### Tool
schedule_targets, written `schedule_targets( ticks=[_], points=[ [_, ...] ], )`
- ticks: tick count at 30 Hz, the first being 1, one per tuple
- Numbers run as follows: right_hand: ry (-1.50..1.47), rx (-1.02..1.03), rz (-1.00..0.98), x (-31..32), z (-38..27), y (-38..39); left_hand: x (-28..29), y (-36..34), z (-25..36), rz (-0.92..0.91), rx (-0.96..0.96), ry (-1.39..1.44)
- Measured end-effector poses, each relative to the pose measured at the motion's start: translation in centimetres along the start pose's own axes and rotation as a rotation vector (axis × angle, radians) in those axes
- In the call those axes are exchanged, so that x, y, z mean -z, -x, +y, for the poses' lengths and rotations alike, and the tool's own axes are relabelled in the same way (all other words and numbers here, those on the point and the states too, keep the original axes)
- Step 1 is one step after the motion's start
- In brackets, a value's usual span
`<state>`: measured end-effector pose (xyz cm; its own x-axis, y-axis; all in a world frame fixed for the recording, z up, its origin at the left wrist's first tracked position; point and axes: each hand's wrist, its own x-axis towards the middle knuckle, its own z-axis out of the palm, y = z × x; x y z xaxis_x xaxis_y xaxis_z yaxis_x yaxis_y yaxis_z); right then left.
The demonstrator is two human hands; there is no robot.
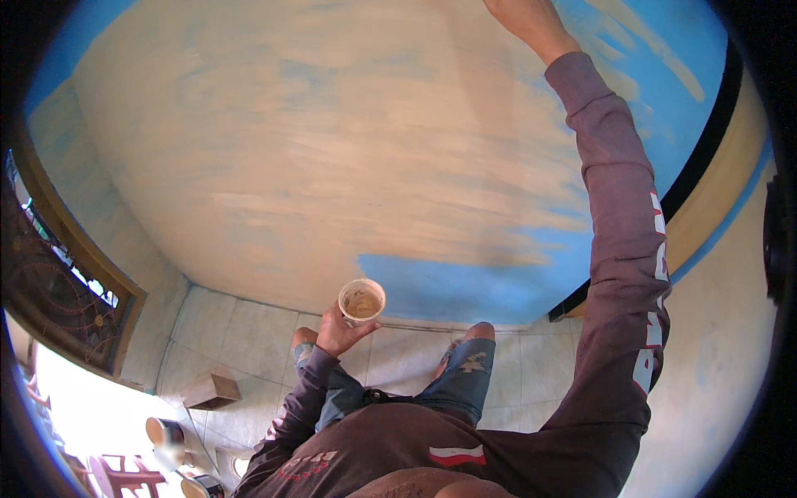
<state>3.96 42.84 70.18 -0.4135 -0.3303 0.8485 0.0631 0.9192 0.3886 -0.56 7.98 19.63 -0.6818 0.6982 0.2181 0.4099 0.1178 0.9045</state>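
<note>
My left hand point(335, 334) is closed round a white plastic cup point(363, 300) at waist height, its open top facing up. Beige paint coats the inside of the cup. High up, my right arm reaches toward the wall point(349, 166); my right hand point(531, 21) is cut off by the upper edge, so its fingers and anything in them are hidden. Streaky beige paint covers most of the blue wall. Bare blue point(448, 286) shows low down in the middle and at the upper right.
A dark edge strip point(706, 153) borders the wall on the right. At left stands a wooden-framed door with a grille point(75, 299). A small brown box point(212, 392), paint buckets point(164, 432) and a reddish plastic chair point(124, 477) are on the tiled floor point(249, 332), lower left.
</note>
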Motion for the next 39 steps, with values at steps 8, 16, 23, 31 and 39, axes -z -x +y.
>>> schedule_targets(
  ticks=[8,16,23,31,39],
  points=[
    [0.249,-0.113,-0.114,5.1,3.5,5.5,0.0,0.4,-1.2,0.032,0.033,0.005],
    [0.552,-0.315,-0.309,14.5,12.1,13.0,0.5,0.0,-1.0,-0.004,-0.030,0.000],
    [0.628,-0.483,-0.324,21.1,17.1,19.1,0.5,0.1,0.6,-0.043,-0.034,0.072],
    [0.297,-0.612,-0.087,21.0,11.1,20.9,0.9,-0.1,1.4,0.023,-0.145,-0.059],
    [-0.807,-0.905,-0.467,14.0,-8.2,22.5,1.5,-1.0,3.4,0.033,-0.314,-0.053]
  ],
)
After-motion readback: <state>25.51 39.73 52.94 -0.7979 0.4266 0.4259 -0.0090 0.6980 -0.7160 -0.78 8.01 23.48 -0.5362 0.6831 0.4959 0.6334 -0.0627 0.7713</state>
